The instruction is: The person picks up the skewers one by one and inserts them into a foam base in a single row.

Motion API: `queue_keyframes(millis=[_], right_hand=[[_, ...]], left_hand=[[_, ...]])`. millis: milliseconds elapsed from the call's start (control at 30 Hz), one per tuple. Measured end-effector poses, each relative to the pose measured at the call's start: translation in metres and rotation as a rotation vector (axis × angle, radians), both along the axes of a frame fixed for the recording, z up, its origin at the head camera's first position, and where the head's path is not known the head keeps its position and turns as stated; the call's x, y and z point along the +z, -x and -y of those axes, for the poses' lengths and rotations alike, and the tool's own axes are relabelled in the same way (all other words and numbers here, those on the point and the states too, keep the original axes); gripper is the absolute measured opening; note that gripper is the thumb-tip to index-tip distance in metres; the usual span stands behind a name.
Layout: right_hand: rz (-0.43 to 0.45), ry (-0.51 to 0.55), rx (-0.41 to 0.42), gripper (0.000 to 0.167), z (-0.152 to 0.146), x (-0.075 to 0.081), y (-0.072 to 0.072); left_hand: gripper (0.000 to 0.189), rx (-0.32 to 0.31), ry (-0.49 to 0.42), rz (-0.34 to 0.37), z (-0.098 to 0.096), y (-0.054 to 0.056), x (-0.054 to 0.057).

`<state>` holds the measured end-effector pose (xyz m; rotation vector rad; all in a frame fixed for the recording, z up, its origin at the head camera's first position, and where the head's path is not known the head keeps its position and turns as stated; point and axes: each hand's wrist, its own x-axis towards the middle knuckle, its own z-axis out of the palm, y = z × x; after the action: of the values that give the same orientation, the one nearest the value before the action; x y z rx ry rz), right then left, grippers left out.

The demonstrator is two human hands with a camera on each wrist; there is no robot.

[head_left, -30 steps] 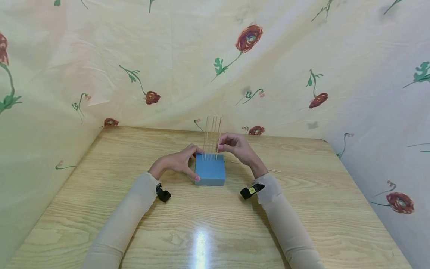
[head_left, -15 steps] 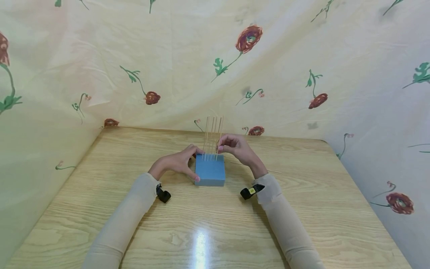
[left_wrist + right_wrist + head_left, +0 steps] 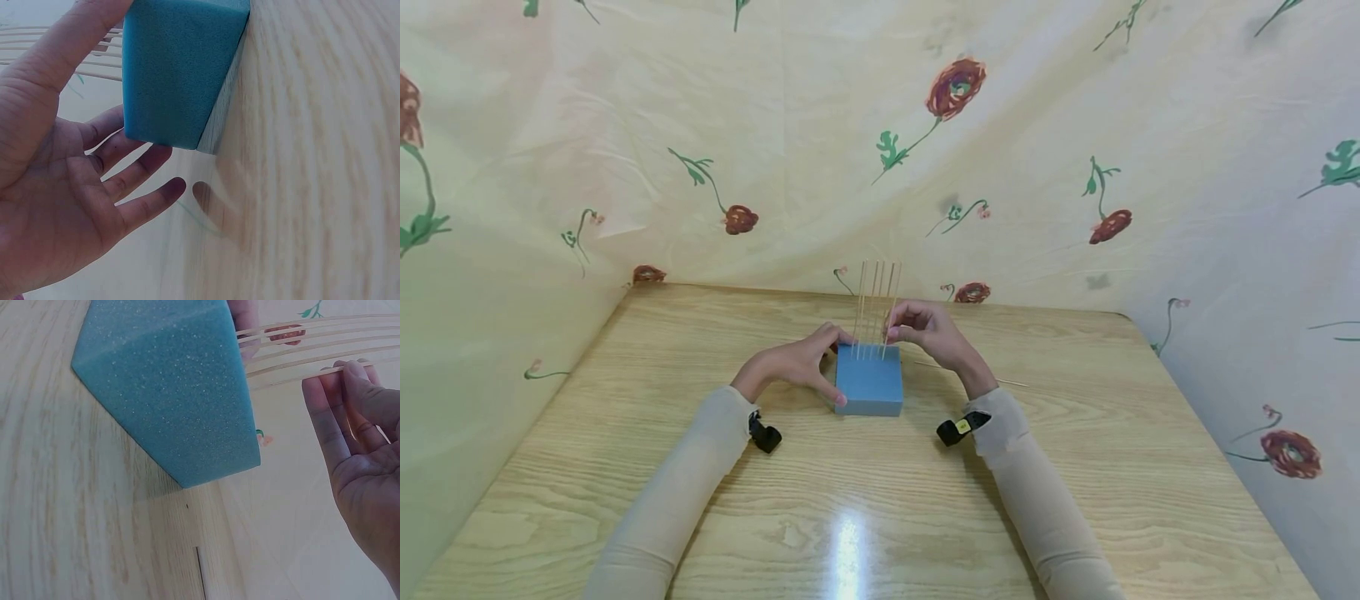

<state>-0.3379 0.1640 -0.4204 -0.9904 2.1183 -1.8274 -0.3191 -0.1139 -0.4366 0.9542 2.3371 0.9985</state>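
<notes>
A blue foam block [image 3: 868, 385] lies on the wooden table, with several thin wooden skewers [image 3: 287, 355] standing in a row along its far edge. My left hand [image 3: 797, 363] holds the block at its left side, thumb at the near corner and fingers round the far one. With thumb and fingertips, my right hand [image 3: 934, 333] pinches the rightmost skewer [image 3: 278, 382] some way above the block. That skewer leans slightly right of the others, its lower end at the foam's top. In the left wrist view, the block's side [image 3: 178, 75] shows between thumb and fingers.
A loose skewer [image 3: 1012, 382] lies on the table to the right, partly hidden behind the right wrist. Flower-patterned cloth [image 3: 820, 125] hangs behind the table and along both sides. Each wrist wears a black strap with a small camera [image 3: 953, 430].
The top of the pinched skewer has tilted a little to the right. Both hands and the block stay nearly where they were.
</notes>
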Motion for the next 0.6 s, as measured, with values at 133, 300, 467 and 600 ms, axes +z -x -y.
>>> queue_keyframes(millis=[133,300,467,600], right_hand=[[-0.01,0.004,0.007,0.008,-0.0001,0.001,-0.0003],[-0.012,0.009,0.013,0.007,0.0,0.0008,0.0006],[-0.003,0.006,0.006,0.007,0.0003,0.0015,0.0009],[0.009,0.001,0.002,0.007,0.0003,0.0023,0.0003]], left_hand=[[0.093,-0.004,-0.008,-0.005,0.0003,0.0004,0.0],[0.092,-0.002,-0.011,0.0,0.0002,-0.0003,0.0011],[0.093,0.0,-0.004,0.003,-0.0001,0.0003,0.0008],[0.095,0.003,0.002,0.01,-0.0009,0.0014,-0.0006]])
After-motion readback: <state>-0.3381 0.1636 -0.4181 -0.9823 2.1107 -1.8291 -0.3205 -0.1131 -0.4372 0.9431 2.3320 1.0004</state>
